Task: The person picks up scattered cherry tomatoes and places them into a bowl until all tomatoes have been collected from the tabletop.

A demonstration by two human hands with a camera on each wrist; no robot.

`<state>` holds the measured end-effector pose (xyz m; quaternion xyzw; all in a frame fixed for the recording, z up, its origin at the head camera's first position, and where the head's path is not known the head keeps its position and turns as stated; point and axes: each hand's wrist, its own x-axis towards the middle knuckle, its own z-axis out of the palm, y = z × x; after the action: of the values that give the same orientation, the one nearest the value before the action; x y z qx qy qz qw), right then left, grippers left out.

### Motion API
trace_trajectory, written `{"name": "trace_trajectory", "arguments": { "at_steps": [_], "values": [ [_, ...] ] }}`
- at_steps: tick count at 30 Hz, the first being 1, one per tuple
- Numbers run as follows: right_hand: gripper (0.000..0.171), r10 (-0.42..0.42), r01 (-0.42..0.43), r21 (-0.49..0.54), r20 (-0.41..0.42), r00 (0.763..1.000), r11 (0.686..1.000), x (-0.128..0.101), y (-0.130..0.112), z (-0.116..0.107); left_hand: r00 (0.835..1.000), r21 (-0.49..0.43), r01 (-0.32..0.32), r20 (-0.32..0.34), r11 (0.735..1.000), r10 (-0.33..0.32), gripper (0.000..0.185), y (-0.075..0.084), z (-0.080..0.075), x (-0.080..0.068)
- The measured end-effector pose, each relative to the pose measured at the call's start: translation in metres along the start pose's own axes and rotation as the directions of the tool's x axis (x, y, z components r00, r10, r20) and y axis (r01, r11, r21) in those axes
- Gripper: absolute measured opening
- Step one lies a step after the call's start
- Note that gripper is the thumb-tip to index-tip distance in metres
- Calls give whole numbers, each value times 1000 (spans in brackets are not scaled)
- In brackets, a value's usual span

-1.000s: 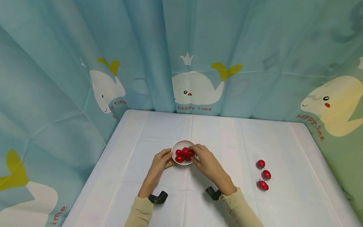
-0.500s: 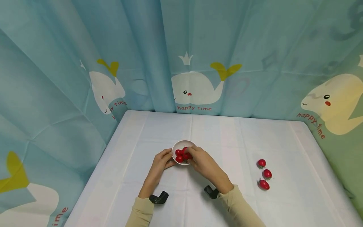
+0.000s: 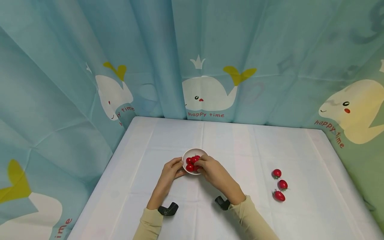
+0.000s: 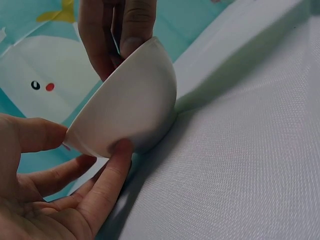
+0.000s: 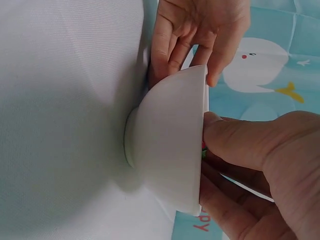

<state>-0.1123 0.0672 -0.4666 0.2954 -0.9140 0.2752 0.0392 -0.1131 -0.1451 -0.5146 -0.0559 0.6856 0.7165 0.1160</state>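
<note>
A small white bowl (image 3: 192,152) stands near the middle of the table, with several red cherry tomatoes (image 3: 189,167) inside. My left hand (image 3: 168,172) holds it from the left, thumb at the rim and other fingers against the outer wall, as the left wrist view shows on the bowl's side (image 4: 135,100). From the right, my right hand (image 3: 218,173) reaches over the rim, its thumb and fingers curled around a cherry tomato among the others. In the right wrist view, the bowl wall (image 5: 170,140) hides most of the fruit; a bit of red and green shows beside the thumb (image 5: 225,137).
To the right, three loose cherry tomatoes, a top one (image 3: 276,173), a middle one (image 3: 282,184) and a lower one (image 3: 279,196), lie in a rough column on the white tablecloth (image 3: 234,143). A blue whale-print curtain (image 3: 162,66) hangs behind and beside the table.
My right hand has shifted slightly left and deeper over the bowl, its fingers now among the tomatoes. The left hand and the bowl stay in place.
</note>
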Motion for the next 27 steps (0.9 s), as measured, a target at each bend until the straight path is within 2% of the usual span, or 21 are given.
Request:
{"name": "trace_trajectory", "arguments": {
  "at_steps": [23,27],
  "values": [
    [19,-38,37,-15,-29,999,999,-5,-5,-4,1000,12,7,-3,1000,-7,42,0,0,-1],
    [18,-19,19,-1,-42,999,1000,-8,-7,-8,1000,1,7,-3,1000,-7,41,0,0,0]
  ]
}}
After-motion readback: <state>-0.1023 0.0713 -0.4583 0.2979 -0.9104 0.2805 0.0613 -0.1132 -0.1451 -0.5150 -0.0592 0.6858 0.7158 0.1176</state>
